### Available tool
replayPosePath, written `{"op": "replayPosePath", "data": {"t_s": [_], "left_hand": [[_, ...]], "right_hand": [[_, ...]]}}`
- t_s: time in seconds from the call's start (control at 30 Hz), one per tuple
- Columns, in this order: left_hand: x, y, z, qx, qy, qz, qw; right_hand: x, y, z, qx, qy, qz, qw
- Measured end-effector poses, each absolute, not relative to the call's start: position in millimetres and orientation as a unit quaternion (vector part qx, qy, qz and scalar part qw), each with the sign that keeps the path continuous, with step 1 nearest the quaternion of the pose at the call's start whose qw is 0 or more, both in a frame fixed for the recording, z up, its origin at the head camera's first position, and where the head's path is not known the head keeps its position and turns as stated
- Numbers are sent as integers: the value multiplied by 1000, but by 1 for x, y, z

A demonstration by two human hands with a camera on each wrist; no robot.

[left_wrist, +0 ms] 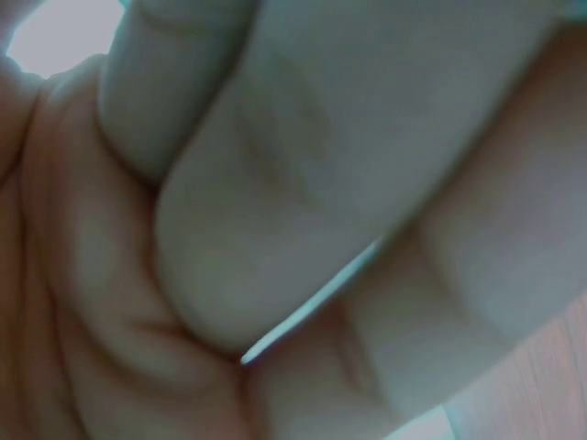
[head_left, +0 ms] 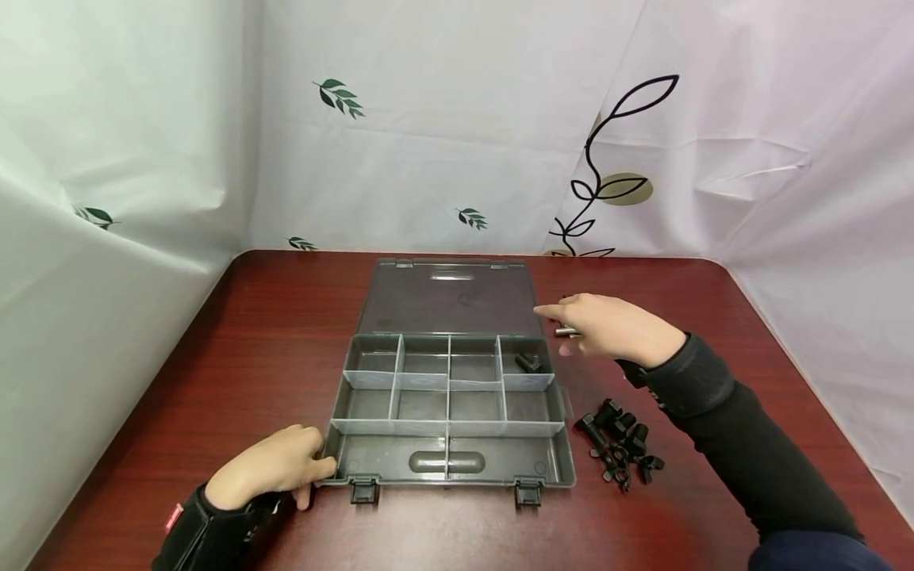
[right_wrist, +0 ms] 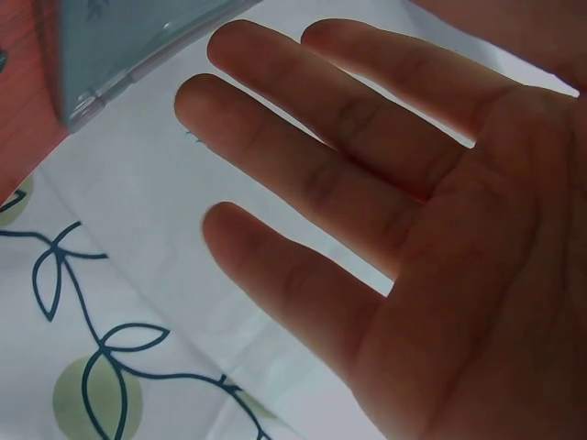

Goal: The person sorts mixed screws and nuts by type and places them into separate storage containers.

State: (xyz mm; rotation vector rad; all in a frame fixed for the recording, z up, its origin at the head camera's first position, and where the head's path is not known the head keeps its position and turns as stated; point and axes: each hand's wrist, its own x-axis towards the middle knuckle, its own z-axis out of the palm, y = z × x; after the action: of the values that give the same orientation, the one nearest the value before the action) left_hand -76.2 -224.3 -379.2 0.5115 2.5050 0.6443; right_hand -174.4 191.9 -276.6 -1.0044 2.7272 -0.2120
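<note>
A grey clear-plastic compartment box (head_left: 447, 427) lies open on the table, its lid (head_left: 450, 297) folded back flat. At its front left corner my left hand (head_left: 282, 462) grips the rim, fingers curled; in the left wrist view those fingers (left_wrist: 275, 183) fill the picture. One black plastic piece (head_left: 528, 363) lies in the back right compartment. My right hand (head_left: 607, 323) hovers right of the lid, and the right wrist view shows its fingers (right_wrist: 303, 174) extended and holding nothing. A small metal piece (head_left: 567, 331) shows partly under that hand.
To the right of the box lies a pile of black bolts and wing nuts (head_left: 620, 444). Two black latches (head_left: 365, 490) stick out at the box's front edge. White patterned cloth (head_left: 428, 119) hangs behind and beside the red-brown table (head_left: 286, 341).
</note>
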Motion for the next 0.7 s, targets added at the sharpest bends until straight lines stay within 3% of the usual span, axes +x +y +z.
{"op": "replayPosePath", "data": {"t_s": [0.27, 0.7], "left_hand": [[-75, -225, -380, 189, 920, 237, 249], [-76, -223, -380, 191, 921, 235, 244]], "right_hand": [[-168, 211, -281, -326, 938, -62, 100], [-159, 243, -304, -304, 940, -84, 128]]}}
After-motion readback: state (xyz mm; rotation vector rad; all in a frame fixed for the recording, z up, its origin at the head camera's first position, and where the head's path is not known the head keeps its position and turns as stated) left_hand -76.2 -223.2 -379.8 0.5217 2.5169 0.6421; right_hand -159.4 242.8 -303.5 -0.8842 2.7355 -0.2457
